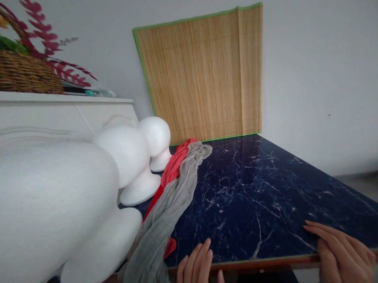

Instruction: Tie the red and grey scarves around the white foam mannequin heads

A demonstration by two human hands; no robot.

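Note:
At the front edge of the dark blue marbled table point(241, 189), my left hand point(196, 268) rests with its fingers extended and nothing in them. My right hand point(342, 251) lies over the same edge further right, fingers stretched out, holding nothing. A grey scarf point(176, 204) runs lengthwise along the table just left of my left hand. Partly under it lies a red scarf point(174, 165). Three white mannequin heads stand in a row on the left: a near one point(54, 205), a middle one point(127, 156) and a far one point(156, 136).
A bamboo mat point(205, 78) with green edging stands upright against the wall at the table's far end. On the left, a white cabinet point(34, 112) carries a wicker basket point(20, 73) with artificial flowers. The table's brown front edge is close to me.

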